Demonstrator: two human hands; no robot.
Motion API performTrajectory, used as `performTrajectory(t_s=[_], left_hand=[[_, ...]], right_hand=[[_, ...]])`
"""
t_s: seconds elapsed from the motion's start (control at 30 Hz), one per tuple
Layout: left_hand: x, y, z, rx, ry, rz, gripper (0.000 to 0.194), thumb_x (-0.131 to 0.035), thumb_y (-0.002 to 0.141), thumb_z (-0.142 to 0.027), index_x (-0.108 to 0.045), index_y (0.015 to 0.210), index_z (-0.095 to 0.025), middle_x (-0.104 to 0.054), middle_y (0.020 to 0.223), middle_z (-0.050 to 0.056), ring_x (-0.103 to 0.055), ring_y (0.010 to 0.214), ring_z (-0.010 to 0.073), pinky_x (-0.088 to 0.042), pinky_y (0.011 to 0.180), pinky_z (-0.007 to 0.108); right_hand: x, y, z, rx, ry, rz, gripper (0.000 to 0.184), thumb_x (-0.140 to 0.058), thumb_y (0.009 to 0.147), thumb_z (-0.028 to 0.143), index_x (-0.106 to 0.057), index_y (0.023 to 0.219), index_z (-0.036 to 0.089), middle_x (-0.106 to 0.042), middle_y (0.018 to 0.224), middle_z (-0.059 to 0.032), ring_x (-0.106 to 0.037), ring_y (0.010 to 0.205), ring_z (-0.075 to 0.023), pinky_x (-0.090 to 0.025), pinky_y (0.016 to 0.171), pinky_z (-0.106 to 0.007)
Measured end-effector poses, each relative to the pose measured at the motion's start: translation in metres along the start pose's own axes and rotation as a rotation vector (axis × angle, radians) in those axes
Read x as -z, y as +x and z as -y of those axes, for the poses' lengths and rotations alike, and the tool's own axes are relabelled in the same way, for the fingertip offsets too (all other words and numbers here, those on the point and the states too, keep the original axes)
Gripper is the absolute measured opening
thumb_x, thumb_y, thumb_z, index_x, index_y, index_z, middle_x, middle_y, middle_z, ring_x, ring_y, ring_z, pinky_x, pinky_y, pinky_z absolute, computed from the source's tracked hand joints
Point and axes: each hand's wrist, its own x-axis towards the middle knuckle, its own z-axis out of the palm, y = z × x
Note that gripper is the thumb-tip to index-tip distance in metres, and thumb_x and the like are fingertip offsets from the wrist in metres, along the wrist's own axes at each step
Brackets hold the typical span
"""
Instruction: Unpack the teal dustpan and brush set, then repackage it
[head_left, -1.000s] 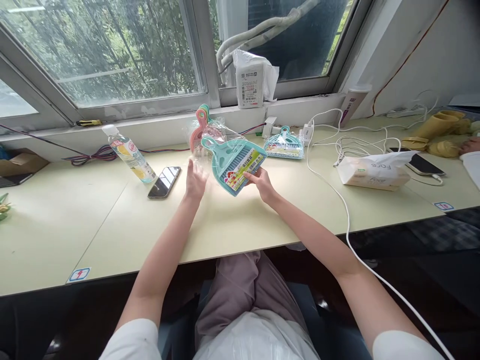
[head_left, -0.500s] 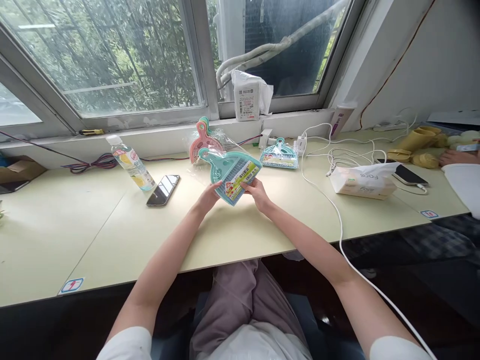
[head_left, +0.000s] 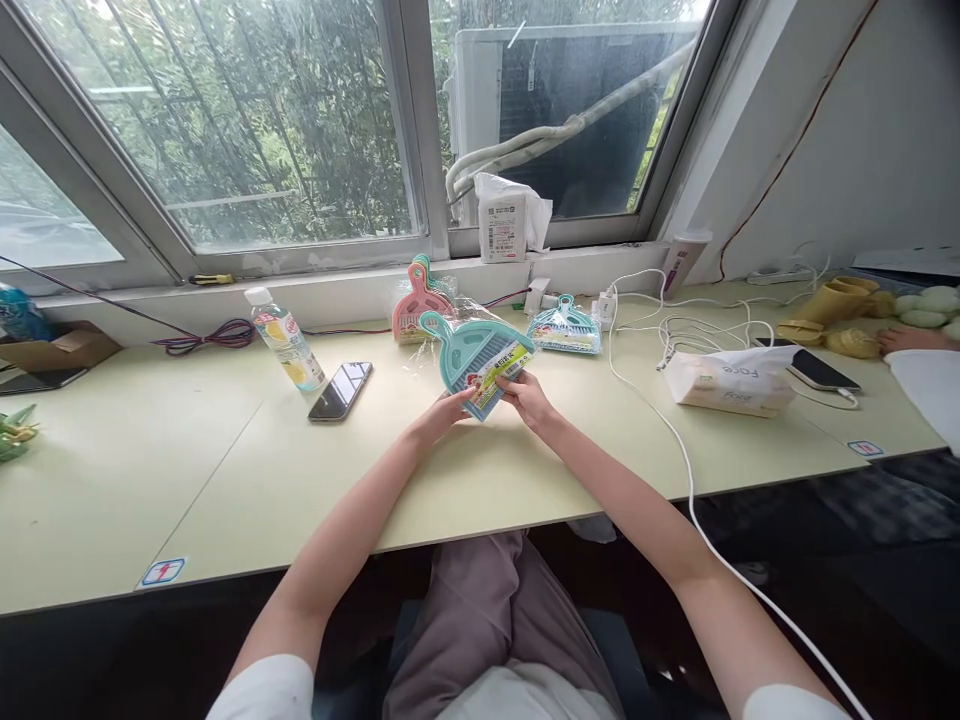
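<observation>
A teal mini dustpan-and-brush set in clear plastic wrap is held above the table, its handle pointing up and left. My left hand grips the set's lower left edge. On the lower right side, my right hand pinches it, with the thumb on the front by the printed label. Behind it, pink dustpan sets with green ones at their back lean at the sill. Another teal dustpan set lies farther right, also wrapped.
To the left are a drink bottle and a phone. A tissue pack, white cables and a second phone lie right. Another person's hand is at the far right, near yellow items.
The view has shifted, so everything sits slightly lower and farther right. Both hands still hold the dustpan set; my left fingers have slid a little along its lower edge.
</observation>
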Motion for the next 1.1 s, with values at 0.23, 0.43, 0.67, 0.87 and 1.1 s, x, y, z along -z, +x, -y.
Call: performTrajectory(t_s=[0.23,0.43,0.67,0.87,1.1], left_hand=[[0.003,0.004,0.003,-0.092,0.012,-0.114,0.051,-0.074,0.072,-0.036,-0.063,0.118,-0.017,-0.068,0.118,0.010,-0.064,0.106,0.0250,-0.052,0.085,0.034],[0.005,0.007,0.006,-0.071,0.023,-0.128,0.048,-0.076,0.069,-0.029,-0.063,0.113,-0.015,-0.071,0.108,0.010,-0.068,0.095,0.0233,-0.055,0.081,0.035],[0.011,0.010,0.007,-0.024,0.035,-0.158,0.044,-0.076,0.066,-0.022,-0.063,0.108,-0.014,-0.071,0.108,0.010,-0.069,0.090,0.0237,-0.057,0.076,0.036],[0.011,0.009,0.005,0.041,0.024,-0.124,0.040,-0.076,0.067,-0.020,-0.064,0.106,-0.014,-0.072,0.106,0.010,-0.070,0.085,0.0220,-0.058,0.075,0.034],[0.011,0.008,0.006,0.044,0.058,-0.091,0.043,-0.077,0.066,-0.023,-0.064,0.107,-0.015,-0.072,0.107,0.009,-0.068,0.095,0.0249,-0.057,0.079,0.034]], right_hand=[[-0.002,0.000,-0.004,-0.017,-0.005,-0.017,0.023,-0.080,0.067,0.019,-0.066,0.085,0.017,-0.074,0.096,-0.0045,-0.070,0.091,-0.0206,-0.058,0.088,-0.038],[-0.002,0.000,-0.005,-0.040,-0.015,-0.030,0.018,-0.076,0.071,0.016,-0.065,0.086,0.018,-0.074,0.095,-0.0043,-0.071,0.087,-0.0194,-0.058,0.088,-0.038],[0.005,0.011,0.000,-0.129,-0.027,-0.118,0.018,-0.059,0.089,0.036,-0.061,0.086,0.018,-0.073,0.088,-0.0050,-0.070,0.072,-0.0168,-0.061,0.074,-0.035],[0.017,0.020,-0.004,-0.097,-0.040,-0.168,0.020,-0.063,0.086,0.039,-0.059,0.083,0.019,-0.072,0.082,-0.0030,-0.069,0.067,-0.0151,-0.061,0.070,-0.032],[0.022,0.020,-0.003,-0.158,-0.048,-0.168,0.025,-0.064,0.084,0.043,-0.062,0.085,0.018,-0.072,0.080,-0.0054,-0.069,0.067,-0.0180,-0.061,0.067,-0.034]])
